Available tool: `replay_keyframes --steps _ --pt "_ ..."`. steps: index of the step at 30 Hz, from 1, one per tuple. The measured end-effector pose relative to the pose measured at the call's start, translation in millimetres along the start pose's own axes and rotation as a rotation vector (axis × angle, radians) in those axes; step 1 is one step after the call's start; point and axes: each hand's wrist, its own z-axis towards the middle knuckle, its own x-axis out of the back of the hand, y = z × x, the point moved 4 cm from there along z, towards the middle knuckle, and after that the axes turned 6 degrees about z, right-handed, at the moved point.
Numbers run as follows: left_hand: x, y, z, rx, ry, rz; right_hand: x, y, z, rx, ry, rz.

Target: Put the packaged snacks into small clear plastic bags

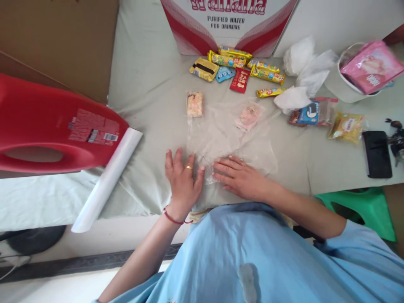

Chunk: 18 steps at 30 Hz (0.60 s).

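A clear plastic sheet or bag (217,136) lies spread on the cloth-covered table in front of me. My left hand (184,181) rests palm down by its near left corner, fingers spread, with a gold ring on one finger. Flat on the near edge of the plastic is my right hand (238,176), its fingers stretched out towards the left. Neither hand grips anything. A small wrapped snack (195,104) sits at the plastic's far left corner. Another pinkish snack packet (248,116) lies towards its far right side.
Several yellow snack sticks (227,59) and a red packet (240,80) lie before a water carton (227,29). Right are crumpled white tissues (299,57), a white bin (339,84) and a black phone (377,154). Left are a white roll (107,181) and a red container (57,122).
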Motion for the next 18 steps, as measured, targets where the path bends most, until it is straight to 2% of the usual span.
replay_keyframes --steps 2,4,6,8,9,11,13,15,18 --pt "12.6 3.4 1.9 -0.005 0.064 0.03 -7.8 -0.5 -4.6 -0.005 -0.006 -0.019" --pt "22.6 15.4 7.6 -0.078 0.081 0.031 -10.8 0.4 -4.0 -0.012 0.002 -0.041" --pt "24.0 33.9 19.1 -0.249 -0.001 -0.007 -12.2 1.0 -1.6 -0.012 0.019 -0.052" --pt "17.1 50.1 34.5 -0.43 -0.139 -0.037 -13.3 0.8 -2.1 -0.018 0.033 -0.047" --pt "11.9 53.6 43.1 -0.474 -0.194 -0.03 -13.9 0.5 -5.0 -0.024 0.032 -0.038" --pt "0.4 49.8 59.9 -0.462 -0.263 0.024 -14.0 -0.6 -18.0 -0.037 0.022 -0.005" --pt "-11.1 36.7 69.9 -0.414 -0.331 0.071 -11.7 -2.0 -40.9 -0.053 -0.003 0.056" --pt "-19.2 21.8 71.6 -0.388 -0.375 0.09 -4.6 -4.2 -69.3 -0.058 -0.027 0.161" --pt "-24.7 8.7 66.0 -0.4 -0.379 0.097 15.4 -7.7 -105.5 -0.069 -0.041 0.403"
